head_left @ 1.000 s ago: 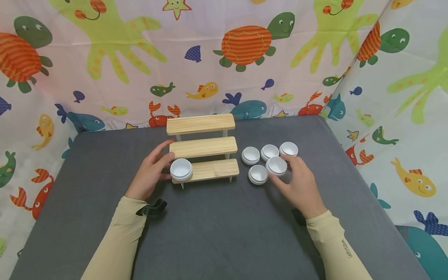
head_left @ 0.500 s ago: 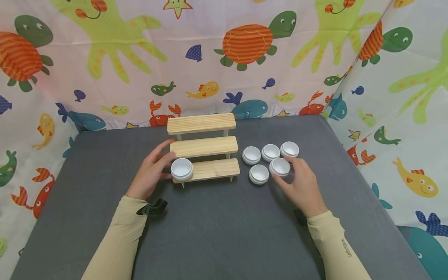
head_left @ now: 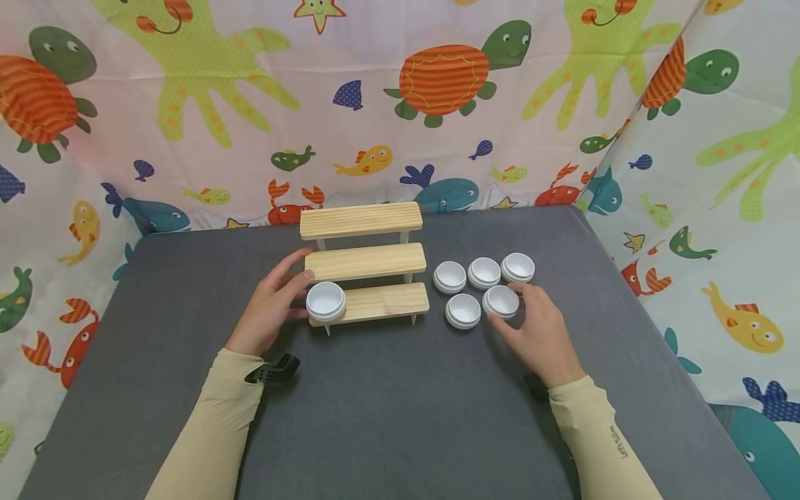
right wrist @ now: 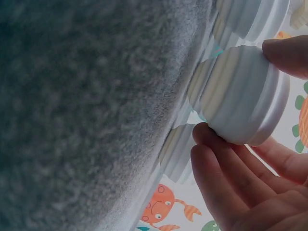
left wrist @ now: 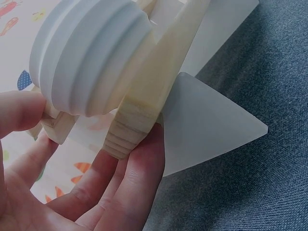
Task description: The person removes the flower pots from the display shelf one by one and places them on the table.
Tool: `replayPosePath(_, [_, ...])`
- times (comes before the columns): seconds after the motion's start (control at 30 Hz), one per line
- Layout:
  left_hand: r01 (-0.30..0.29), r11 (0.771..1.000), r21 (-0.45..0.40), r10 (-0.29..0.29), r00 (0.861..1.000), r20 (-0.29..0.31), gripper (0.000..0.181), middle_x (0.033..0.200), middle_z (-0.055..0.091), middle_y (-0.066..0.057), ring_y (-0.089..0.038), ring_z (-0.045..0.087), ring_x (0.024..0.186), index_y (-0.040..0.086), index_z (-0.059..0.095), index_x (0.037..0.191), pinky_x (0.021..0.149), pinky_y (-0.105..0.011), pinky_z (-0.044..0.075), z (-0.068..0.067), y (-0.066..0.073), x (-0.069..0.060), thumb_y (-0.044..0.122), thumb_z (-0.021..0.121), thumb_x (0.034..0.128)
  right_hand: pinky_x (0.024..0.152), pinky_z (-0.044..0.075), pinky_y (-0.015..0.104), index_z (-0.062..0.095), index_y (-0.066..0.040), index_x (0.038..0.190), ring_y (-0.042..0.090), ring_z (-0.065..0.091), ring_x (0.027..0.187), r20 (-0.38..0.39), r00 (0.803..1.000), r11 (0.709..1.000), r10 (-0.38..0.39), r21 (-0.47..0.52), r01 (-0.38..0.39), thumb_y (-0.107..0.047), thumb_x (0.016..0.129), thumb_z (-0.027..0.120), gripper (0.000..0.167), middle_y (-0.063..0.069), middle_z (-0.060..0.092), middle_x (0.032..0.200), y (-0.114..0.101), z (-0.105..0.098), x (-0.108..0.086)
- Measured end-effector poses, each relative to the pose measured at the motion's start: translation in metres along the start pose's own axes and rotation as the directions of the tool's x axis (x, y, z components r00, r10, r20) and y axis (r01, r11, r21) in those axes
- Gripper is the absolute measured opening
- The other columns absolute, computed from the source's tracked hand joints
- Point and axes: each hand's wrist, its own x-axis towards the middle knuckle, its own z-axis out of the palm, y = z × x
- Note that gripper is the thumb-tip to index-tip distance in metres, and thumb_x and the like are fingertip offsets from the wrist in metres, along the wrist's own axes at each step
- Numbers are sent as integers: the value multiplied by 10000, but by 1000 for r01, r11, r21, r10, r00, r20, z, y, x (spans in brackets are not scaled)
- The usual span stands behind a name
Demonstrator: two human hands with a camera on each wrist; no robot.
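Note:
My left hand (head_left: 267, 309) holds the left end of a three-tier wooden stand (head_left: 365, 262), thumb and fingers about its board ends. In the left wrist view, fingers touch the end of a board (left wrist: 137, 113). A white ridged bowl (head_left: 326, 301) sits at the left end of the lowest board. To the right, my right hand (head_left: 539, 333) pinches another white bowl (head_left: 501, 301) by its sides between thumb and fingers. The right wrist view shows this bowl (right wrist: 243, 96) upright at the table; whether its base touches is hard to tell.
Beside the held bowl stand several more white bowls: one on its left (head_left: 463, 311) and a back row (head_left: 484, 273). The grey cloth-covered table (head_left: 400, 417) ends at a printed sea-animal curtain (head_left: 362, 104) behind and at the sides.
My right hand has shifted the pinched bowl slightly to the right and nearer to me, away from the back row. My left hand stays at the stand.

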Motion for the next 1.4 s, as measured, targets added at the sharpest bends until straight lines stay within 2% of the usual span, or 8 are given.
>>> replayPosePath(0.43, [-4,1000,0,4,1000,1,603,1520,590,-152,-306,655,1208,456,410,1640,833,-361,631,1,0,0,533,621,1080,948,514,611,622,20,1326,409,651,1097,42,999,1000,19,-7,-18,-253,907,861,555,228,675,1199,2,0,1])
replayPosePath(0.67, [-1,1000,-4,1,1000,2,607,1535,583,-149,-334,651,1230,460,410,1639,830,-360,631,1,-1,0,540,624,1076,966,511,613,616,28,1338,420,651,1118,64,998,1000,29,-10,-28,-257,912,857,567,240,674,1221,3,0,2])
replayPosePath(0.87, [7,1000,-10,-7,1000,-1,604,1540,583,-141,-305,660,1217,468,413,1635,834,-362,629,0,-2,0,540,626,1075,987,510,608,607,24,1355,418,650,1141,107,993,998,56,-14,-54,-279,932,842,571,238,670,1248,3,1,4])
replayPosePath(1.07, [-1,1000,-12,1,1000,-5,604,1525,592,-141,-282,669,1182,461,416,1636,831,-359,628,0,-3,-1,537,627,1075,983,516,600,602,16,1347,415,656,1135,115,991,998,62,-15,-61,-281,927,844,569,231,675,1244,4,2,5])
replayPosePath(1.4, [2,1000,5,-2,1000,-4,607,1508,590,-166,-323,647,1213,457,406,1643,837,-364,625,1,0,-1,535,620,1080,1010,508,606,588,20,1366,418,651,1170,137,988,997,77,-12,-76,-271,933,838,579,236,670,1271,3,1,4])
